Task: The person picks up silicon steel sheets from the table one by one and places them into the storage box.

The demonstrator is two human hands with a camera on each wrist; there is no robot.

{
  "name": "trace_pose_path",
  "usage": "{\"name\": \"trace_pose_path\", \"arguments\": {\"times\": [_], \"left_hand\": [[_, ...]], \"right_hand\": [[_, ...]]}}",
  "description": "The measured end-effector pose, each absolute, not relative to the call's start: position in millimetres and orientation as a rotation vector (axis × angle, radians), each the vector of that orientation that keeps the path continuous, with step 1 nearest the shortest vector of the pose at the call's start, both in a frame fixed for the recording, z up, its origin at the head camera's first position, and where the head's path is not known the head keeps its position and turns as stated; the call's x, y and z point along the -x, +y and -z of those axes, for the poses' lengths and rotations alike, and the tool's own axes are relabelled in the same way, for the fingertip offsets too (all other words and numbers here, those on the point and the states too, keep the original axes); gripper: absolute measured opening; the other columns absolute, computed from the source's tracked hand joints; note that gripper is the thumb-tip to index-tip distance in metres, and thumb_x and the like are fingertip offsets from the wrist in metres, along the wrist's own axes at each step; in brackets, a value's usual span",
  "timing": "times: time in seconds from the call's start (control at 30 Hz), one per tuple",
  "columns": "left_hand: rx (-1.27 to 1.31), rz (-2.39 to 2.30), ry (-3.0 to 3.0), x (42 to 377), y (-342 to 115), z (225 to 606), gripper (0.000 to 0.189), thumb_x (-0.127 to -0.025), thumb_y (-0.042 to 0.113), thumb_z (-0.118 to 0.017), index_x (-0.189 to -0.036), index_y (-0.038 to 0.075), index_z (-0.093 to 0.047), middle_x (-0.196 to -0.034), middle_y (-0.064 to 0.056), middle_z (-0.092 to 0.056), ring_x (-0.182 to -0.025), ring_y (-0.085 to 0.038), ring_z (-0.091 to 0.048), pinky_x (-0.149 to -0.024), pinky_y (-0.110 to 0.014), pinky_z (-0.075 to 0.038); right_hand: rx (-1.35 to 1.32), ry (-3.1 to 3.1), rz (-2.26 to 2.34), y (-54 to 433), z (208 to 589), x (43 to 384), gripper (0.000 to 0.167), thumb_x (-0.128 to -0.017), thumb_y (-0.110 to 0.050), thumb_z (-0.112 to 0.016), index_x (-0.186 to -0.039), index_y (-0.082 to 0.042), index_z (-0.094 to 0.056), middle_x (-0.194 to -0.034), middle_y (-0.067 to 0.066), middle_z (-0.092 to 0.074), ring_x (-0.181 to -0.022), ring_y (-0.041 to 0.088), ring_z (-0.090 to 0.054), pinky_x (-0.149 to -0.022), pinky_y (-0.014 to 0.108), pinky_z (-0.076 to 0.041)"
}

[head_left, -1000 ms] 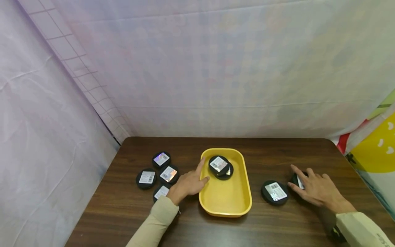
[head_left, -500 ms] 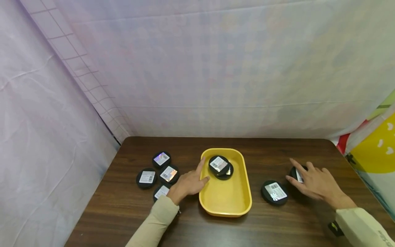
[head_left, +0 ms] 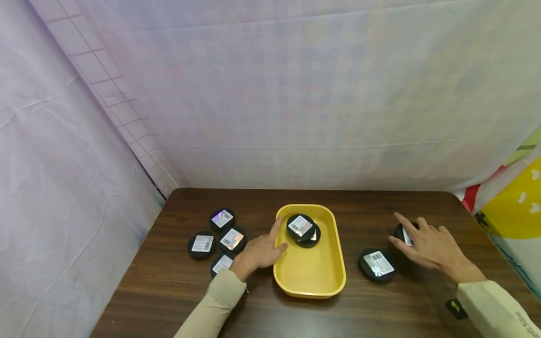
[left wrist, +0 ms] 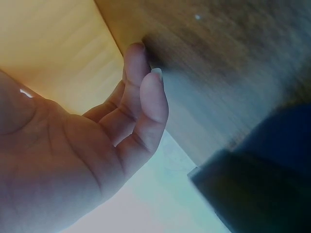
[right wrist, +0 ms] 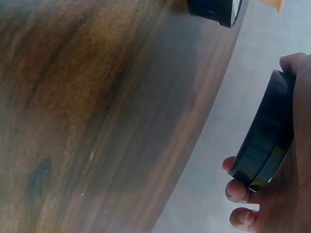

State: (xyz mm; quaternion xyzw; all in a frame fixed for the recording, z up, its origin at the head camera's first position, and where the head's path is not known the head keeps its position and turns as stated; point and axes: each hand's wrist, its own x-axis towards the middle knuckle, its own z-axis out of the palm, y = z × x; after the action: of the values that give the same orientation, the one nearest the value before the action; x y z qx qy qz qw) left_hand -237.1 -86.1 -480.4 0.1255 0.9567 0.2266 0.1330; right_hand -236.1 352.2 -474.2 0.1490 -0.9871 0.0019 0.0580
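Observation:
My right hand grips a flat, round black container with a white label at the right of the table; the right wrist view shows this black container edge-on between thumb and fingers. Left of it lies a similar labelled container. My left hand rests at the left rim of a yellow tray, index finger straight along the rim and thumb over it. In the left wrist view its other fingers bend loosely beside the tray's wall. Two black containers overlap inside the tray's far end.
Several more black labelled containers lie in a group left of the tray, one partly hidden behind my left wrist. The dark wooden table ends at the back against a pale hanging cloth. White cloth also hangs at the left.
My right hand has shifted slightly leftward and away from me with the black container. The left hand, the tray and the other containers stay put.

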Motion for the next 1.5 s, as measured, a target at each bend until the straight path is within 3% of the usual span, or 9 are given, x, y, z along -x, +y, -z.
{"name": "trace_pose_path", "arguments": {"times": [0.63, 0.93, 1.5], "left_hand": [[-0.351, -0.673, 2.765, 237, -86, 480, 0.079, -0.1, 0.049, -0.046, -0.16, 0.035, 0.004, -0.132, -0.021, -0.061, -0.108, -0.034, -0.064, -0.09, -0.048, -0.048], [-0.353, -0.673, 2.767, 237, -86, 480, 0.079, -0.1, 0.049, -0.046, -0.16, 0.034, 0.004, -0.133, -0.021, -0.061, -0.109, -0.034, -0.063, -0.092, -0.048, -0.048], [-0.346, -0.671, 2.764, 238, -85, 482, 0.079, -0.1, 0.05, -0.046, -0.159, 0.035, 0.005, -0.132, -0.02, -0.061, -0.105, -0.032, -0.064, -0.091, -0.047, -0.048]], "right_hand": [[-0.423, -3.036, -0.068, 344, 469, 243, 0.077, -0.097, -0.063, -0.043, -0.15, -0.007, -0.038, -0.116, 0.031, -0.056, -0.086, 0.038, -0.063, -0.067, 0.054, -0.045], [-0.423, -3.057, -0.086, 340, 468, 244, 0.077, -0.097, -0.063, -0.043, -0.15, -0.007, -0.035, -0.121, 0.035, -0.053, -0.093, 0.045, -0.063, -0.07, 0.058, -0.045], [-0.429, -3.045, -0.075, 330, 461, 247, 0.078, -0.097, -0.063, -0.045, -0.151, -0.008, -0.035, -0.119, 0.031, -0.054, -0.093, 0.042, -0.062, -0.073, 0.059, -0.045]]}}
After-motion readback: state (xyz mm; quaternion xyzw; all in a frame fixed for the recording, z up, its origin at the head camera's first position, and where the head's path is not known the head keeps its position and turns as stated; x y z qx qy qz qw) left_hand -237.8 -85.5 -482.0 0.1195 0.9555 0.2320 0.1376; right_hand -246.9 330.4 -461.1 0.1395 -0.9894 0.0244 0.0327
